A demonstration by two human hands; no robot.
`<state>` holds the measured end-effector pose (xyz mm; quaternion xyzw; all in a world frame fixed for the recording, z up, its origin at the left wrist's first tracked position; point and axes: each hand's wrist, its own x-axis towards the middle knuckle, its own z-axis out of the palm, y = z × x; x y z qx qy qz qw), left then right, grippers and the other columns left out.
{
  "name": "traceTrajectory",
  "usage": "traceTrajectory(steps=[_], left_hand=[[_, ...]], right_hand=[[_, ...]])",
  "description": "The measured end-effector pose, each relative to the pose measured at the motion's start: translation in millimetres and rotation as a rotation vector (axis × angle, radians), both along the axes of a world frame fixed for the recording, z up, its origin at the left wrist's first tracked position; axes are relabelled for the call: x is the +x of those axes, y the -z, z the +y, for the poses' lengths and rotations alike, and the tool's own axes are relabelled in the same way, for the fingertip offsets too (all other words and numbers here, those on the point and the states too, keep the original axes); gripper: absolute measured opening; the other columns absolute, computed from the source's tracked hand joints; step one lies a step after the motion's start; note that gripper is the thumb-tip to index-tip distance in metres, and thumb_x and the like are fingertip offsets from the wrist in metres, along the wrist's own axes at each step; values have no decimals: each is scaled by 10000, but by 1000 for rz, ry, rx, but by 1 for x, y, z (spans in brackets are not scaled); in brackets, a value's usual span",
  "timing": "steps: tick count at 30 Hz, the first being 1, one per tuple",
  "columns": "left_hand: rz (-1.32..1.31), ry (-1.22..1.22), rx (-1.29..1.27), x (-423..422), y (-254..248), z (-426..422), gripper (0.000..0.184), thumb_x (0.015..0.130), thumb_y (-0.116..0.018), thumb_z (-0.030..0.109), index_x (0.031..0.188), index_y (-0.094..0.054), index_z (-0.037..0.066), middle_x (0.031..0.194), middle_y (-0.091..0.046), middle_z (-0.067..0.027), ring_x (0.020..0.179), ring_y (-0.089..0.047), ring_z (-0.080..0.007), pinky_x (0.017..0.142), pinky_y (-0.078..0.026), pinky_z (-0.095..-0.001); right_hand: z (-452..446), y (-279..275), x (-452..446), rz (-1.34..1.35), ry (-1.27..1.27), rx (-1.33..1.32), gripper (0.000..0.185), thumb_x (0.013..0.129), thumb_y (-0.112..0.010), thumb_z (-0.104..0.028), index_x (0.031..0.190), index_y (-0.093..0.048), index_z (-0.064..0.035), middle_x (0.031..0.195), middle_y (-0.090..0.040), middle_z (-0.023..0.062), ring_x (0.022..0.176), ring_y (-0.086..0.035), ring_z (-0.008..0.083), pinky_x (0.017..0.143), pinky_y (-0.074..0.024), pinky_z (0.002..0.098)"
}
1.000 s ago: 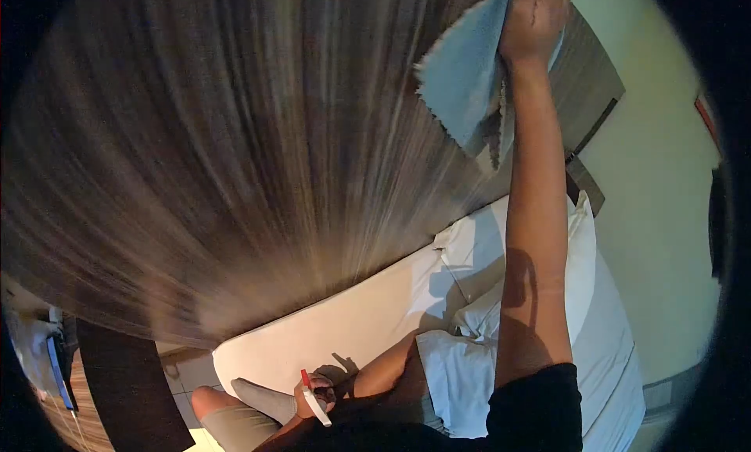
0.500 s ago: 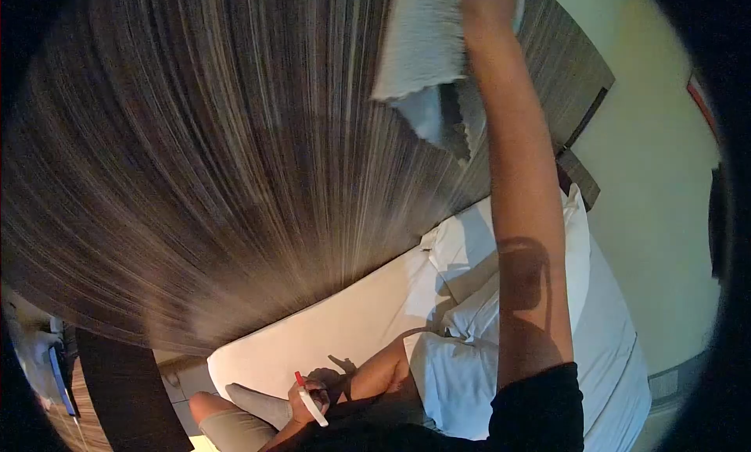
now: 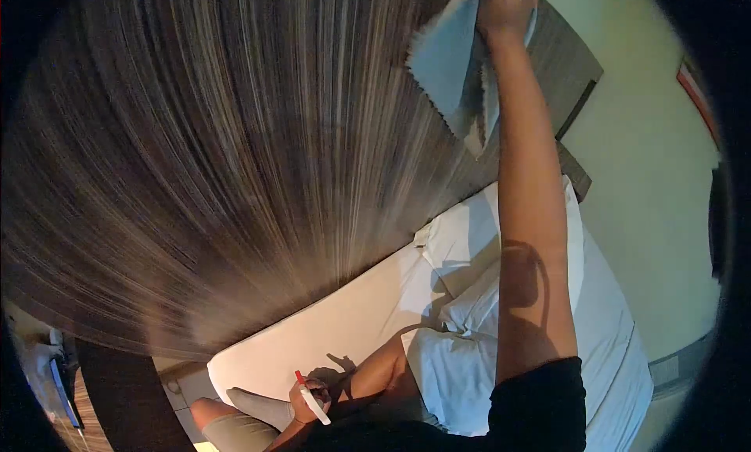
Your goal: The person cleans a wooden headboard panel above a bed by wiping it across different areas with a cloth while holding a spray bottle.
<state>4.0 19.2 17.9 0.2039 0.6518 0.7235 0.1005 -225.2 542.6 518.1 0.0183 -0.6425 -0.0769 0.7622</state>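
My right hand [image 3: 507, 10] is at the top, arm stretched up, pressing a pale blue-grey cloth [image 3: 446, 57] to a dark wood-grain panel [image 3: 274, 139]. The cloth hangs in folds below the hand and has a ragged edge. The fingertips are partly cut off by the view's upper border. Low in the view, my left hand [image 3: 305, 396] is closed around what looks like a spray bottle [image 3: 316, 407], of which a white part and a red tip show. The rest of it is hidden by the hand.
A bed with a white sheet [image 3: 328, 303] runs along the panel's lower edge, with a bunched white cover or pillow [image 3: 461, 366] beside my right arm. A pale wall [image 3: 641, 217] stands at right. A blue object [image 3: 66, 393] lies on a wooden surface at lower left.
My right hand has shifted slightly right and upward. The cloth has moved with it and folded over, so its smoother bluish side now shows. My left hand stays nearly where it was.
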Motion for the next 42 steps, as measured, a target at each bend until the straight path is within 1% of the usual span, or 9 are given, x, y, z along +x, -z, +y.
traceTrajectory(steps=[4, 6, 9, 11, 28, 33, 37, 40, 42], left_hand=[[158, 10, -84, -3, -2, -2, 248, 603, -740, 36, 808, -602, 9, 778, -625, -102, 639, -639, -179, 553, -506, -286], [232, -19, -227, -3, 12, -7, 385, 654, -772, 310, 831, -587, 23, 828, -612, -106, 775, -614, -222, 700, -486, -332], [133, -26, -169, 0, 5, -3, 260, 644, -729, 154, 822, -590, 25, 794, -611, -101, 732, -621, -208, 659, -494, -314], [91, -40, -141, 0, 6, -2, 200, 618, -696, 7, 792, -599, 24, 764, -615, -97, 694, -629, -196, 617, -500, -286], [194, -10, -325, -2, -20, 0, 172, 721, -650, 97, 863, -571, 39, 810, -624, -101, 762, -623, -236, 715, -498, -346], [183, -31, -298, 0, 39, -18, 148, 743, -650, 106, 854, -584, 35, 813, -619, -97, 774, -615, -212, 713, -504, -311], [244, -57, -224, -1, 25, -9, 92, 771, -629, 88, 839, -592, 39, 815, -611, -94, 765, -610, -192, 705, -509, -296], [285, -43, -236, -2, -5, -3, 120, 757, -644, 102, 836, -587, 31, 831, -605, -95, 781, -609, -193, 695, -505, -289], [138, -69, -208, 1, 24, -8, 162, 683, -665, 65, 819, -582, 37, 801, -617, -107, 725, -625, -221, 654, -513, -311]], right_hand=[[62, 13, -29, 18, 176, -128, 478, 1018, -376, -311, 1396, -414, -20, 1413, -432, 203, 1343, -349, 366, 1125, -245, 457], [52, 16, -31, 10, 202, -87, 478, 1015, -411, -296, 1416, -396, -37, 1440, -402, 176, 1362, -313, 363, 1134, -226, 463], [-33, 22, -18, 9, -667, -482, 468, 1012, -413, -247, 1437, -372, -54, 1477, -352, 158, 1384, -267, 368, 1143, -203, 464], [-54, 31, -25, 75, 201, -50, 481, 1009, -393, -268, 1438, -362, -53, 1471, -350, 186, 1382, -271, 380, 1141, -199, 464], [28, 22, -5, 46, 22, 5, 534, 1028, -306, -379, 1463, -317, -70, 1485, -352, 154, 1385, -287, 338, 1130, -223, 444], [-11, 50, 9, -50, -845, -744, 564, 1028, -314, -434, 1493, -277, -115, 1515, -311, 137, 1399, -272, 301, 1136, -216, 423], [-24, 76, -14, 66, -526, -678, 597, 1020, -337, -445, 1499, -254, -98, 1525, -285, 143, 1412, -251, 279, 1139, -201, 429], [-94, 66, 2, -66, -1135, -868, 619, 1017, -316, -432, 1501, -223, -57, 1535, -253, 173, 1425, -218, 316, 1145, -174, 457], [-93, 58, -9, -33, 37, -152, 616, 1013, -322, -394, 1494, -219, -24, 1522, -262, 206, 1421, -206, 369, 1144, -168, 479]])
